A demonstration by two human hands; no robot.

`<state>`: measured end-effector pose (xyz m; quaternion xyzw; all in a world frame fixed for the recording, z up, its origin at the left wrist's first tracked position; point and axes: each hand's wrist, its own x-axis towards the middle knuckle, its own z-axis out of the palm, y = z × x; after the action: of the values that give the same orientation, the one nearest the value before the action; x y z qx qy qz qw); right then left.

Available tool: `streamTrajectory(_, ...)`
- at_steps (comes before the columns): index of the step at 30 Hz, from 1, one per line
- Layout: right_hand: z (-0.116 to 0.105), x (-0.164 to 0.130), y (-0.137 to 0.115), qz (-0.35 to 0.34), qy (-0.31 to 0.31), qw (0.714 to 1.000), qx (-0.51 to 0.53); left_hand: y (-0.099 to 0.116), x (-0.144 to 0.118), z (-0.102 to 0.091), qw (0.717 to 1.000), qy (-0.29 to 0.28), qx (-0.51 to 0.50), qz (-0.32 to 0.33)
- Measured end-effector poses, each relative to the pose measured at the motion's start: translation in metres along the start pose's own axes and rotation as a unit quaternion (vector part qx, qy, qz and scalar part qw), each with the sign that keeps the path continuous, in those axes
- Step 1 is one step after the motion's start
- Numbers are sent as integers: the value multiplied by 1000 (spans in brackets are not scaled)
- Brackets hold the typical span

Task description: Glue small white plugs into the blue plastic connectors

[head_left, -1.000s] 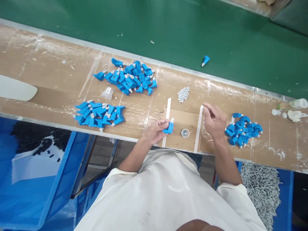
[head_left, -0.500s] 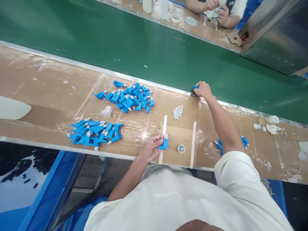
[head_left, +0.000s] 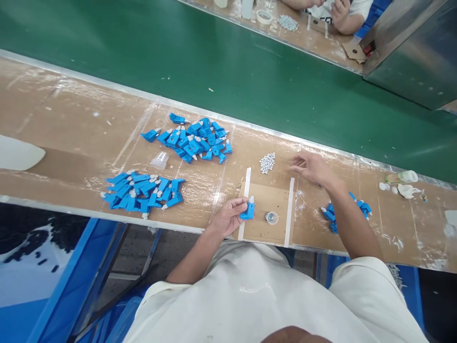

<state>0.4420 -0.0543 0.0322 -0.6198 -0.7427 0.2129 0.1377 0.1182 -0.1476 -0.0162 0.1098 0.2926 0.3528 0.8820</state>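
Observation:
My left hand (head_left: 232, 216) is closed on a blue plastic part (head_left: 248, 210) with a white tip pointing up. It is held over a cardboard mat (head_left: 264, 190) edged with white tape strips. A small clear cup (head_left: 272, 218) stands just right of the held part. My right hand (head_left: 309, 166) is above the bench, its fingers somewhat blurred but apart, and I see nothing in them. Left of its fingertips lies a pile of small white pieces (head_left: 267, 163). Several blue parts (head_left: 330, 216) lie partly behind my right forearm.
Two heaps of white-tipped blue parts, a far one (head_left: 196, 138) and a near one (head_left: 143, 193), lie on the left. A clear plastic piece (head_left: 160, 160) sits between them. A bottle (head_left: 402, 177) lies at right. Beyond the green belt (head_left: 232, 62), another person's hands (head_left: 339, 12) are at work.
My right hand has come back from the belt's edge toward me, and the blue piece at its fingers is no longer seen there. My left hand still holds its blue part, now turned slightly.

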Motion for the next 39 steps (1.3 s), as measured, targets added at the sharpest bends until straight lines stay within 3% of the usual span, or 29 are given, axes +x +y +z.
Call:
streamTrajectory(3,32,16,-23,-114,-16,993,17,-1,1,-2,1000,15,-8,6)
streamTrajectory(5,46,20,-27,-151,2,989,-10,-1,1,-4,1000,15,-14,10)
streamTrajectory(10,54,19,-19,-205,-5,978,-41,-2,2,-5,1000,12,-15,1)
streamTrajectory(17,53,20,-27,-200,-46,972,-113,-3,-1,-6,1000,19,10,-1)
streamTrajectory(23,52,25,-44,-184,-124,955,-195,-3,-4,-14,999,26,27,18)
streamTrajectory(26,52,23,-49,-160,-120,959,-199,-2,-4,-13,999,16,42,26)
streamTrajectory(28,48,14,-54,-141,-88,978,-130,-2,-5,-11,998,16,49,32)
streamTrajectory(31,36,-11,-63,-83,-13,989,120,1,-7,-4,998,16,52,36)
streamTrajectory(33,30,-31,-71,-34,16,949,313,4,-6,4,998,8,52,37)
streamTrajectory(35,27,-51,-80,4,34,897,440,7,-4,14,998,-9,56,37)
streamTrajectory(39,34,-78,-99,69,77,821,562,8,4,36,995,-50,73,39)
